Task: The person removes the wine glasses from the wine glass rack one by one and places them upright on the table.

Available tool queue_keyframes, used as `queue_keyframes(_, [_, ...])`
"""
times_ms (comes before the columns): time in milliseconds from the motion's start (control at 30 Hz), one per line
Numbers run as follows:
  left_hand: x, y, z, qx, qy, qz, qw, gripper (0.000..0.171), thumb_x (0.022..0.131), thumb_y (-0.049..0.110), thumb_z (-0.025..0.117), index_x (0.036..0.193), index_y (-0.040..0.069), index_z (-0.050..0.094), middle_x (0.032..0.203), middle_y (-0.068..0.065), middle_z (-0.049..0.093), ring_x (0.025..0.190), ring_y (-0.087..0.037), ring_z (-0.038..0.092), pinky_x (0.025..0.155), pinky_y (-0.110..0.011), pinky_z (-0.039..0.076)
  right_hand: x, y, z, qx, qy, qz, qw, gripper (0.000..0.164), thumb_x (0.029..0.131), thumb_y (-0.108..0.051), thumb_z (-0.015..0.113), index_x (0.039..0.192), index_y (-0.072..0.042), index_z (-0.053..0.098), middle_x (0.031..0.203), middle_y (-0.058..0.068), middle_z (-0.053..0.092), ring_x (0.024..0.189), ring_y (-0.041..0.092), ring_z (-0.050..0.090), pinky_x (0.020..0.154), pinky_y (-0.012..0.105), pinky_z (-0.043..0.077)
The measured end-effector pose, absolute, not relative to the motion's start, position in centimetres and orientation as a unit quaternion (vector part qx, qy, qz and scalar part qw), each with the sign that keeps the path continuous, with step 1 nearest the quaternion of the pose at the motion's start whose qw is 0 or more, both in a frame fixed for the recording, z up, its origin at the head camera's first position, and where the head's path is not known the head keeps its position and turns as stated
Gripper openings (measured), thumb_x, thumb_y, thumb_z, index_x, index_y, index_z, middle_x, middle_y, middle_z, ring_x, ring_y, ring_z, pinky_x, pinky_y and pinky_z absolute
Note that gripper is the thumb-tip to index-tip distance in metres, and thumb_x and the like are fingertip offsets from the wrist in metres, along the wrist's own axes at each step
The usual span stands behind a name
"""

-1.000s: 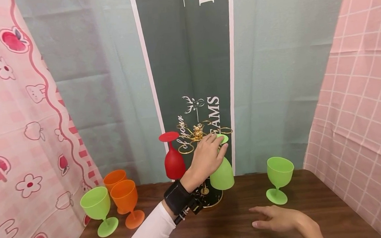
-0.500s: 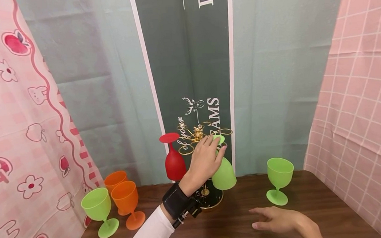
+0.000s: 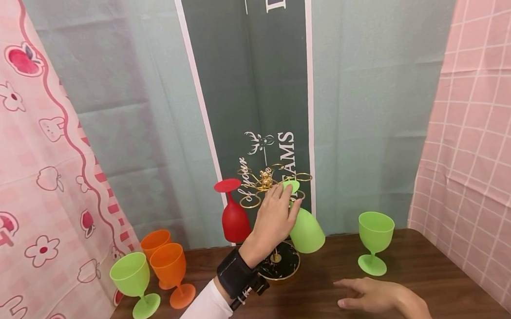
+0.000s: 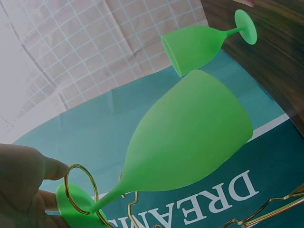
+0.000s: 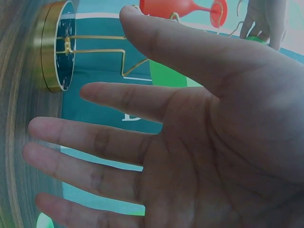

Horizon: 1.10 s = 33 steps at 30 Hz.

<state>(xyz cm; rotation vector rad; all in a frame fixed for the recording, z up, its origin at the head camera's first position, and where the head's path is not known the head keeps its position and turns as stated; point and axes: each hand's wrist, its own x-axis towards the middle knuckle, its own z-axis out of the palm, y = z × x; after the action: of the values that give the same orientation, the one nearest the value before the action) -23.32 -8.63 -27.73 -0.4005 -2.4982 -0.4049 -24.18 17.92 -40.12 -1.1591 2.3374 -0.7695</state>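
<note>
My left hand (image 3: 272,219) reaches to the gold glass rack (image 3: 265,179) and holds an upside-down green goblet (image 3: 307,232) by its foot. This goblet hangs tilted, bowl down and to the right. In the left wrist view its stem lies at a gold ring (image 4: 69,187), with the foot (image 4: 71,209) on the hand's side of that ring and the thumb at the ring's edge. A red goblet (image 3: 235,221) hangs upside down on the rack's left side. Low over the table's right half, my right hand (image 3: 375,293) has its fingers extended and holds nothing.
On the right of the wooden table (image 3: 316,297) stands another green goblet (image 3: 376,232). Two orange goblets (image 3: 168,265) and a green goblet (image 3: 131,274) stand at the left. The rack's round black base (image 3: 284,265) sits mid-table, before a hanging cloth (image 3: 358,124).
The green goblet in my left hand has tilted more, its bowl swinging right while its foot shifted slightly left. My right hand stays in place.
</note>
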Motion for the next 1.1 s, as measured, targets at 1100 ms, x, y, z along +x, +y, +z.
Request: queue_keyframes(1100, [-22.3,-9.0,-28.6,-0.133,-0.934,-0.129,0.307,0.049,0.107,0.029,0.054,0.147,0.000,0.051,0.149,-0.022,0.054,0.140,-0.037,0.052,0.113,-0.046,0.046,-23.8,17.2,-40.1,-0.395,0.853,-0.264,0.216,0.053,0.102,-0.035,0.062,0.140,0.002,0.056,0.132,0.025,0.065,0.118,0.040,0.065,0.090,0.036,0.054])
